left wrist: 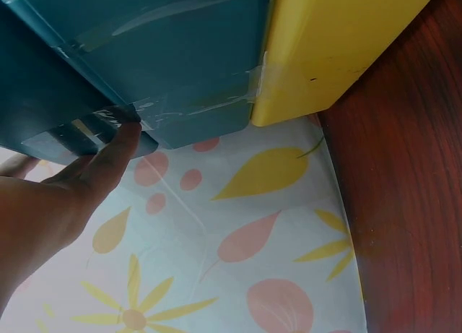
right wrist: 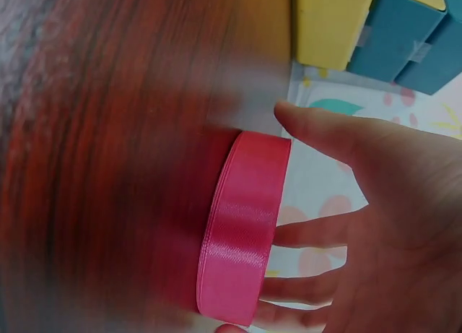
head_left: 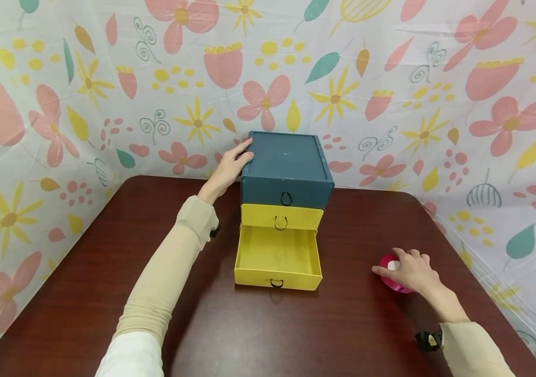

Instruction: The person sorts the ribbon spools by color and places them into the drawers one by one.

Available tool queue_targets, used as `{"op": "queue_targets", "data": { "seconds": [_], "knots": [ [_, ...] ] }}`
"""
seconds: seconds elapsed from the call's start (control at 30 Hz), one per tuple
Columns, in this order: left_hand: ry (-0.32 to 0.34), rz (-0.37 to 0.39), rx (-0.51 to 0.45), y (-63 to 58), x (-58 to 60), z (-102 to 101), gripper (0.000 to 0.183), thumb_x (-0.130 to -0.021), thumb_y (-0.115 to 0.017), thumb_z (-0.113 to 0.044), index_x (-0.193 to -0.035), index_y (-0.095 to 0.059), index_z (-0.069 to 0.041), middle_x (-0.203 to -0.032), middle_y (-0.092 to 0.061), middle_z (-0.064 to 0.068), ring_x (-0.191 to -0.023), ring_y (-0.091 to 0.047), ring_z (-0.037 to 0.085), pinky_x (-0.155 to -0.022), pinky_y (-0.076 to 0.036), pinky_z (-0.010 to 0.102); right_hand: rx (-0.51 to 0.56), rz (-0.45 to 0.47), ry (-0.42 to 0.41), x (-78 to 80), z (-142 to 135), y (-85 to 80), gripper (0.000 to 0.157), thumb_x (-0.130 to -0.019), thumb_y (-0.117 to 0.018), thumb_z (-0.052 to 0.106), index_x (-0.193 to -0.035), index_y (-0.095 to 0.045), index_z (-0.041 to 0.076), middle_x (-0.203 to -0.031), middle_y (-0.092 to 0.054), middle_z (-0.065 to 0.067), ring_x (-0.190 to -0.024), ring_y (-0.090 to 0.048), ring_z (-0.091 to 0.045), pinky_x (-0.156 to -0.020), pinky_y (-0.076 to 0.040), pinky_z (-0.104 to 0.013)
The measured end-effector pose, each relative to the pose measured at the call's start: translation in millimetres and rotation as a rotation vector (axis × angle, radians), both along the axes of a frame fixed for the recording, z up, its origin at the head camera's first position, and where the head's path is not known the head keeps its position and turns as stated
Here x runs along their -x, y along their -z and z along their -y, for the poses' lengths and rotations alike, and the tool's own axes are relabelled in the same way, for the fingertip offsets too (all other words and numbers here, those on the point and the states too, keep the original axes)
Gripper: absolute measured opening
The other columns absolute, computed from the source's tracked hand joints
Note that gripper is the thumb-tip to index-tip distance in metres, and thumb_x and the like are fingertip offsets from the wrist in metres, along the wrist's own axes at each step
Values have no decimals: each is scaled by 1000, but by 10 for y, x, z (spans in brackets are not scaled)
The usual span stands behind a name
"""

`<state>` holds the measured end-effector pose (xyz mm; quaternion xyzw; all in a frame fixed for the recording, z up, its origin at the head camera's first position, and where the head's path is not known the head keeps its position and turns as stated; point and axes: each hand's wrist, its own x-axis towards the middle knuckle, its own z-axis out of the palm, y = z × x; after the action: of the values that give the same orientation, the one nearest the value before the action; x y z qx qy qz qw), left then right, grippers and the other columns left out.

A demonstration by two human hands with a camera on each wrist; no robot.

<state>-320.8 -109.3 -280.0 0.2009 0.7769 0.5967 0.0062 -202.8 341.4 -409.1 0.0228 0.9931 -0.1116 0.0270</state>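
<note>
A small stacked drawer cabinet (head_left: 284, 157) stands at the middle of the table, with a dark blue top and yellow lower drawers. Its bottom yellow drawer (head_left: 277, 251) is pulled out, and no object shows inside. My left hand (head_left: 228, 168) rests against the cabinet's left side, fingertips at the top edge; in the left wrist view, the index finger (left wrist: 119, 152) touches the blue side. Over a roll of pink-red satin ribbon (right wrist: 245, 225) at the right, my right hand (head_left: 414, 269) has its fingers spread, with the thumb (right wrist: 310, 127) apart from the roll.
The dark reddish-brown wooden table (head_left: 192, 330) carries the cabinet and ribbon. Behind it hangs a white floral cloth (head_left: 343, 115), close to the cabinet's back. A black strap (head_left: 428, 340) circles the right wrist. Clear tape (left wrist: 195, 109) runs along the cabinet's side.
</note>
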Motion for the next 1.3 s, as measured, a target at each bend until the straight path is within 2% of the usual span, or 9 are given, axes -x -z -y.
{"op": "queue_targets", "data": {
  "seconds": [0.2, 0.3, 0.4, 0.47, 0.63, 0.7, 0.8, 1.0, 1.3],
  "knots": [
    [5, 2, -7, -3, 30, -9, 54, -105, -40, -26, -155, -24, -16, -157, -29, 10, -54, -34, 11, -63, -34, 30, -4, 6, -5, 6, 6, 6, 87, -75, -72, 57, -130, -46, -6, -118, -43, -38, -104, -37, -52, -65, -45, -61],
    [1, -4, -18, 60, 119, -5, 54, -104, -41, -28, -155, -25, -18, -161, -21, 5, -96, -52, 13, -86, -38, 34, -7, -4, -10, 19, 13, -7, 83, -76, -72, 54, -128, -47, -6, -115, -46, -36, -102, -38, -50, -64, -46, -59],
    [-7, -16, -34, 151, 227, -1, 54, -104, -43, -31, -155, -26, -22, -163, -17, 1, -138, -35, 17, -108, -33, 38, -4, -21, -22, 30, 34, -16, 80, -76, -73, 52, -128, -49, -5, -114, -48, -34, -101, -39, -49, -64, -47, -58],
    [-16, -29, -32, 202, 282, 0, 54, -103, -44, -33, -154, -27, -24, -162, -18, 0, -145, -28, 20, -113, -30, 42, -3, -36, -33, 35, 59, -25, 79, -77, -72, 51, -128, -50, -5, -114, -49, -34, -101, -40, -49, -64, -47, -58],
    [-27, -29, -20, 218, 286, -1, 54, -103, -44, -34, -154, -28, -25, -162, -20, -1, -132, -43, 19, -110, -33, 40, 16, -69, -62, 40, 171, -86, 78, -77, -72, 54, -128, -53, -3, -113, -51, -32, -101, -41, -47, -62, -46, -56],
    [-31, -27, -16, 222, 282, -1, 53, -103, -43, -35, -154, -28, -26, -161, -22, -1, -96, -54, 18, -102, -36, 37, 27, -80, -75, 40, 230, -121, 78, -77, -72, 54, -128, -54, -1, -114, -52, -31, -101, -41, -46, -62, -47, -54],
    [-34, -25, -14, 227, 278, -2, 53, -103, -43, -35, -154, -28, -27, -160, -24, -1, -59, -25, 18, -85, -36, 34, 35, -101, -97, 47, 318, -168, 77, -76, -73, 53, -128, -54, 0, -114, -52, -30, -102, -41, -45, -63, -49, -53],
    [-45, -27, -13, 230, 277, -10, 53, -103, -43, -36, -153, -29, -27, -143, -44, 4, -50, -22, 11, -64, -33, 30, 41, -121, -124, 61, 496, -283, 78, -76, -73, 53, -130, -53, 0, -116, -52, -28, -104, -41, -44, -68, -54, -54],
    [-41, -24, -14, 235, 269, 0, 53, -103, -43, -35, -154, -28, -26, -156, -30, 1, -56, -27, 11, -67, -33, 31, 54, -131, -172, 72, 767, -454, 77, -78, -73, 53, -133, -53, 3, -119, -54, -26, -108, -43, -42, -71, -56, -53]
  ]
}}
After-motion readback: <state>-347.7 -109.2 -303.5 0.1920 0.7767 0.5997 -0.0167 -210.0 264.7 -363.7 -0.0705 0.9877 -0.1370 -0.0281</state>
